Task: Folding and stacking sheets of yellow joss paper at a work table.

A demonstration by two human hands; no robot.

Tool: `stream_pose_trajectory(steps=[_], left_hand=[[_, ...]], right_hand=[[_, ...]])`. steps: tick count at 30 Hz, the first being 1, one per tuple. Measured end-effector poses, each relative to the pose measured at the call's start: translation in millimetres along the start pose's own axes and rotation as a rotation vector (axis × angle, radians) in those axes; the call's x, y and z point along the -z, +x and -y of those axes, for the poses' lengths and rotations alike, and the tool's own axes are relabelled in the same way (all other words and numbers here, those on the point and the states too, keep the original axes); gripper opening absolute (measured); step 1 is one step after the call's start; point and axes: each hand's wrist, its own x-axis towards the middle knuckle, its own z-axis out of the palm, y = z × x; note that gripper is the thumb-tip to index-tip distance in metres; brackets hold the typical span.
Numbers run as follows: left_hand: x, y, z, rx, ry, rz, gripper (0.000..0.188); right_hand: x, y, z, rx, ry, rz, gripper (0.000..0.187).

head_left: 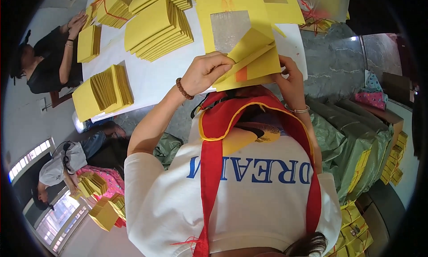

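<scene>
Pinching a folded yellow piece (266, 61) with the left hand (207, 72), gripping its right edge with the right hand (290, 78), at a white table (162, 76) bearing yellow stacks (154, 30).

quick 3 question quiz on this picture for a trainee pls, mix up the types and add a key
1. True or false: the left hand is pinching the folded yellow paper.
2. Which wrist wears the brown beaded bracelet? A) left B) right C) both
3. Fill in the blank: the main colour of the yellow-trimmed apron is ____.

Key: 1. True; 2. A; 3. red
</scene>
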Motion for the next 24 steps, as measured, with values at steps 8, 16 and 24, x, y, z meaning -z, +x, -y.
stream_pose_trajectory(steps=[8, 16, 24], left_hand=[[-3.3, -3.2, 1.3, 0.044, -0.019, -0.036, 0.013], [-15.7, -7.0, -1.1, 0.045, 0.056, -0.145, 0.011], [-27.8, -6.4, 2.8, -0.335, 0.400, -0.272, 0.015]], right_hand=[[-3.5, -1.6, -4.3, -0.156, 0.372, -0.014, 0.033], [0.8, -5.1, 13.9, -0.180, 0.419, 0.007, 0.035], [3.3, -6.0, 12.3, -0.212, 0.388, 0.059, 0.034]])
